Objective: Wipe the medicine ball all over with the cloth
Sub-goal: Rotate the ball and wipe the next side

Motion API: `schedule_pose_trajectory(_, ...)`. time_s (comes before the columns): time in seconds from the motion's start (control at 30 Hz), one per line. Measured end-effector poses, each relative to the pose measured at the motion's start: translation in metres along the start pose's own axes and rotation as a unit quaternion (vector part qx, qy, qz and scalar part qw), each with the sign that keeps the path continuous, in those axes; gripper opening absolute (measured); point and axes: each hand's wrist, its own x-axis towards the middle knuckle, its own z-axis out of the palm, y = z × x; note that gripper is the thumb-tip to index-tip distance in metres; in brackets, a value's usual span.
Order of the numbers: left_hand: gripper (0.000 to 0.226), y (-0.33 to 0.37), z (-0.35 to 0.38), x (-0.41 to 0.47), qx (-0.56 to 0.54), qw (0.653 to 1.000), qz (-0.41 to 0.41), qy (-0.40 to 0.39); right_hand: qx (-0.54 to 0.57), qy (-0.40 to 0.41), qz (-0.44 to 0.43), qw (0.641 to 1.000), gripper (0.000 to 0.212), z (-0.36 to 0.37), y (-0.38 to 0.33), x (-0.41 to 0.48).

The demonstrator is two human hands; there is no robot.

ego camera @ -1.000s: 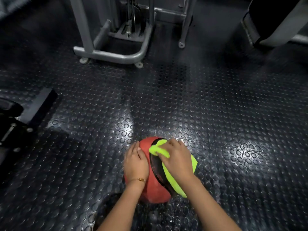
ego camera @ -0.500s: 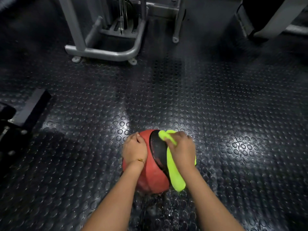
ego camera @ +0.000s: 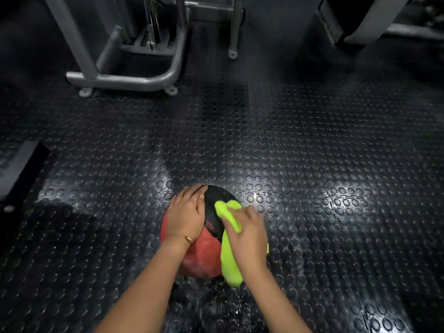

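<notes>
Mid-wipe: medicine ball (ego camera: 201,258) sits on studded floor (ego camera: 312,164) near side of the grey machine frame (ego camera: 134,79), my left hand (ego camera: 188,216) flat, fingers spread steadying its top-left, right hand (ego camera: 248,239) clenched on cloth (ego camera: 228,248) rubbing its right side; next probably roll it for unwiped underside.

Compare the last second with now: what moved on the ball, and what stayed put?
The left hand slid further over the top of the ball, its fingers now reaching onto the black panel. The right hand drew the green cloth slightly back down the ball's right side. Nothing was let go: the right hand keeps the cloth, the left steadies the ball, which stays on the studded floor.
</notes>
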Motion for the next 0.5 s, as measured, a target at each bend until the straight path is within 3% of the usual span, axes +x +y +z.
schedule_pose_trajectory(0.13, 0.058, -0.008, -0.008, -0.013, -0.036, 0.999, 0.012, 0.0, -0.024, 0.015, -0.012, 1.0, 0.035, 0.004, 0.003, -0.006)
schedule_pose_trajectory(0.3, 0.069, -0.008, -0.009, -0.025, -0.035, 0.999, 0.008, 0.0, -0.011, -0.119, 0.217, 0.969, 0.039, 0.012, 0.022, 0.074)
schedule_pose_trajectory(0.37, 0.071, -0.009, -0.009, -0.02, -0.027, 1.0, 0.005, -0.005, -0.025, -0.126, 0.187, 0.974, 0.039, 0.009, 0.012, 0.071)
schedule_pose_trajectory(0.47, 0.074, -0.013, -0.008, -0.007, -0.012, 1.0, 0.011, -0.017, -0.008, -0.075, 0.022, 0.997, 0.026, 0.001, -0.01, 0.035)
schedule_pose_trajectory(0.5, 0.074, -0.014, -0.008, -0.005, -0.01, 1.0, 0.013, -0.019, -0.01, -0.069, 0.002, 0.998, 0.024, 0.0, -0.011, 0.032)
